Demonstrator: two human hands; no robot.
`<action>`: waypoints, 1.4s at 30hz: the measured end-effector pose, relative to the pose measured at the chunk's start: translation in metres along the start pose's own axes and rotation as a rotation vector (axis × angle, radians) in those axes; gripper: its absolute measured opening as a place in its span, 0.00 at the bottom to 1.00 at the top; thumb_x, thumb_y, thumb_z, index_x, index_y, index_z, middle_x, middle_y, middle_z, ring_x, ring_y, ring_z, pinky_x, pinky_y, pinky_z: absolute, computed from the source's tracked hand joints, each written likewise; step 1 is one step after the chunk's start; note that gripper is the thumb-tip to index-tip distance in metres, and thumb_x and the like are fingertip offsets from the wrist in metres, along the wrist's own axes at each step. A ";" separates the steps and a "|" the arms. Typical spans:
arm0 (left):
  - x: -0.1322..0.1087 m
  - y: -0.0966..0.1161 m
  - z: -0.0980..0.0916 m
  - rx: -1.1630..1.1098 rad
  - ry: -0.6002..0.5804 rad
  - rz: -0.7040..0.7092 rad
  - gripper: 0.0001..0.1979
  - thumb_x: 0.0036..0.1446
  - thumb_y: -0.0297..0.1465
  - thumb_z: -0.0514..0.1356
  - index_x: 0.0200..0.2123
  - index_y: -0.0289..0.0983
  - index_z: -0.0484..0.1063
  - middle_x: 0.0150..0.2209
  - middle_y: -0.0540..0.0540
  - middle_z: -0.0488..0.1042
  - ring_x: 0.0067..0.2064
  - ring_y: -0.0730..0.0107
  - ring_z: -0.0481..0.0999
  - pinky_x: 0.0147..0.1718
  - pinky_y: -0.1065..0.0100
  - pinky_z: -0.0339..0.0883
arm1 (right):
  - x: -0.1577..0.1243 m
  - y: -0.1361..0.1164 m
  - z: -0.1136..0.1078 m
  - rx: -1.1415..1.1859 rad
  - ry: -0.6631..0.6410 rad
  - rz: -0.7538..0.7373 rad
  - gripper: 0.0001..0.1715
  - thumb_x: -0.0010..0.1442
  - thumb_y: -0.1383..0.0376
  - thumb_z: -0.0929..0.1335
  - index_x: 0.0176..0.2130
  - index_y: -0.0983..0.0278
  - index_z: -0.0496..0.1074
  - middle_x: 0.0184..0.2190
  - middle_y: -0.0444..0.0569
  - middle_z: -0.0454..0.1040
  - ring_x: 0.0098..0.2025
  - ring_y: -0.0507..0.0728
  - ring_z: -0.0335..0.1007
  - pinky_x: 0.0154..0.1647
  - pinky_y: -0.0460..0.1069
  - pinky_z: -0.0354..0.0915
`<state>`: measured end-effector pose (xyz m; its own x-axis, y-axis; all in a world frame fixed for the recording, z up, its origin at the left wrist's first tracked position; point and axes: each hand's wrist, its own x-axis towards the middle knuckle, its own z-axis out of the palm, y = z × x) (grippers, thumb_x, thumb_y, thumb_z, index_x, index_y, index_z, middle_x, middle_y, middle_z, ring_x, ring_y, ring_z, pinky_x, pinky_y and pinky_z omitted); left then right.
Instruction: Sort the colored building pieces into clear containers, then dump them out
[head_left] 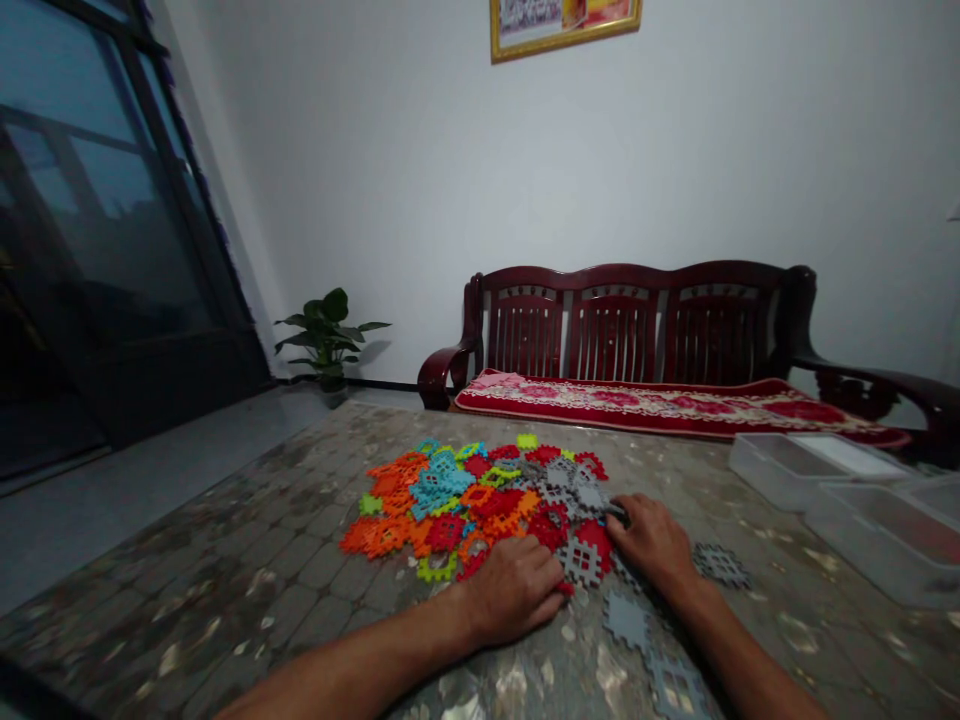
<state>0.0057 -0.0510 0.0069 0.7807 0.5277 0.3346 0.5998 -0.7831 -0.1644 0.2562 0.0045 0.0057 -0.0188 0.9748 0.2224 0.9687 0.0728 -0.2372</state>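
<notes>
A pile of flat, notched plastic pieces lies on the patterned tabletop (300, 590), with orange pieces (382, 535) at its left, blue pieces (441, 482) and red ones in the middle. Grey pieces (581, 562) lie toward its right. My left hand (517, 588) rests at the pile's front edge, fingers curled, a bit of red showing beside them; what it holds, if anything, is hidden. At the right edge of the pile, my right hand (651, 540) pinches a grey piece (616, 510). More grey pieces (628, 618) lie under and beside my right forearm.
Clear plastic boxes (885, 545) stand at the table's right side. Behind the table is a dark red wooden bench (611, 330) with a patterned red cover. A potted plant (326, 335) stands on the floor at the back left, near a dark-framed glass door.
</notes>
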 end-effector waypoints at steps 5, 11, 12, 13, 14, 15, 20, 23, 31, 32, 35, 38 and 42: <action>0.000 -0.014 -0.002 -0.128 0.133 -0.175 0.08 0.62 0.32 0.61 0.29 0.39 0.68 0.28 0.49 0.74 0.31 0.68 0.73 0.31 0.68 0.60 | 0.006 0.008 -0.006 0.078 -0.003 0.133 0.22 0.64 0.55 0.62 0.46 0.59 0.80 0.46 0.55 0.81 0.45 0.63 0.76 0.37 0.50 0.62; 0.018 -0.046 -0.012 -0.191 0.196 -0.538 0.10 0.63 0.31 0.58 0.28 0.40 0.69 0.27 0.50 0.75 0.30 0.70 0.74 0.32 0.70 0.61 | 0.019 0.005 -0.002 0.359 0.030 0.245 0.26 0.61 0.48 0.61 0.40 0.62 0.80 0.35 0.54 0.82 0.38 0.63 0.76 0.35 0.50 0.63; 0.022 -0.054 -0.013 -0.186 0.207 -0.594 0.11 0.65 0.32 0.57 0.29 0.39 0.70 0.28 0.50 0.75 0.31 0.70 0.74 0.33 0.70 0.61 | 0.021 0.001 -0.001 0.467 0.045 0.234 0.29 0.60 0.46 0.61 0.39 0.63 0.79 0.35 0.55 0.81 0.39 0.63 0.76 0.37 0.51 0.64; 0.026 -0.064 -0.015 -0.182 0.216 -0.652 0.11 0.66 0.32 0.55 0.29 0.39 0.70 0.28 0.49 0.76 0.31 0.69 0.75 0.33 0.70 0.61 | 0.023 -0.003 0.000 0.588 0.057 0.208 0.31 0.60 0.43 0.61 0.39 0.64 0.79 0.35 0.55 0.81 0.39 0.64 0.76 0.38 0.52 0.66; 0.030 -0.073 -0.016 -0.177 0.224 -0.713 0.12 0.67 0.32 0.54 0.31 0.39 0.71 0.28 0.49 0.76 0.32 0.68 0.75 0.34 0.69 0.62 | 0.024 -0.007 0.001 0.708 0.061 0.173 0.34 0.59 0.41 0.61 0.39 0.64 0.79 0.37 0.55 0.81 0.41 0.64 0.76 0.40 0.53 0.68; 0.033 -0.083 -0.018 -0.170 0.230 -0.774 0.12 0.68 0.32 0.53 0.33 0.39 0.72 0.28 0.48 0.76 0.32 0.67 0.76 0.34 0.69 0.62 | 0.026 -0.012 0.001 0.814 0.060 0.129 0.36 0.59 0.39 0.60 0.42 0.64 0.78 0.40 0.55 0.81 0.43 0.64 0.76 0.43 0.53 0.69; 0.042 -0.100 -0.026 -0.152 0.253 -0.901 0.16 0.63 0.29 0.58 0.54 0.37 0.69 0.49 0.40 0.77 0.50 0.57 0.76 0.49 0.61 0.66 | 0.027 -0.013 -0.004 0.907 0.043 0.037 0.41 0.63 0.40 0.55 0.56 0.63 0.74 0.57 0.57 0.75 0.59 0.65 0.70 0.56 0.59 0.67; 0.042 -0.074 -0.029 -0.170 0.265 -0.752 0.22 0.63 0.28 0.58 0.60 0.38 0.66 0.60 0.40 0.70 0.61 0.56 0.68 0.61 0.58 0.59 | 0.026 0.003 -0.011 0.766 0.091 0.082 0.39 0.66 0.47 0.52 0.56 0.64 0.74 0.58 0.59 0.74 0.57 0.64 0.71 0.54 0.57 0.68; 0.048 0.002 -0.019 -0.274 -0.191 -0.233 0.32 0.47 0.34 0.70 0.57 0.41 0.71 0.60 0.39 0.67 0.60 0.48 0.67 0.59 0.51 0.65 | 0.012 0.021 -0.027 0.248 -0.113 0.038 0.28 0.65 0.52 0.59 0.51 0.64 0.77 0.49 0.58 0.80 0.51 0.64 0.75 0.50 0.53 0.65; 0.050 0.005 -0.019 -0.237 -0.227 -0.242 0.31 0.47 0.33 0.70 0.57 0.41 0.71 0.61 0.38 0.66 0.60 0.46 0.67 0.58 0.50 0.65 | 0.010 0.019 -0.028 0.197 -0.140 0.035 0.28 0.64 0.52 0.61 0.53 0.64 0.76 0.51 0.59 0.79 0.52 0.64 0.75 0.51 0.53 0.65; 0.056 0.010 -0.019 -0.129 -0.278 -0.256 0.28 0.51 0.29 0.67 0.57 0.41 0.70 0.58 0.38 0.69 0.58 0.45 0.69 0.56 0.48 0.68 | 0.006 0.008 -0.028 0.107 -0.219 0.014 0.27 0.62 0.53 0.65 0.53 0.64 0.76 0.52 0.60 0.78 0.53 0.66 0.75 0.51 0.54 0.64; 0.059 0.016 -0.012 -0.057 -0.264 -0.258 0.24 0.56 0.27 0.63 0.56 0.38 0.69 0.55 0.37 0.72 0.56 0.47 0.70 0.53 0.49 0.69 | 0.003 -0.002 -0.026 0.071 -0.247 0.027 0.24 0.61 0.54 0.65 0.50 0.64 0.76 0.50 0.61 0.78 0.52 0.65 0.75 0.50 0.53 0.65; 0.060 0.022 0.007 -0.058 -0.168 -0.293 0.22 0.59 0.24 0.61 0.56 0.38 0.68 0.56 0.39 0.72 0.55 0.49 0.69 0.53 0.50 0.69 | 0.002 -0.007 -0.018 0.144 -0.223 0.058 0.25 0.61 0.54 0.65 0.52 0.64 0.74 0.50 0.60 0.78 0.52 0.63 0.75 0.50 0.52 0.64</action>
<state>0.0674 -0.0345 0.0167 0.5975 0.7761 0.2018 0.7956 -0.6051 -0.0290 0.2534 0.0020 0.0247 -0.0341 0.9994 -0.0050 0.9247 0.0297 -0.3794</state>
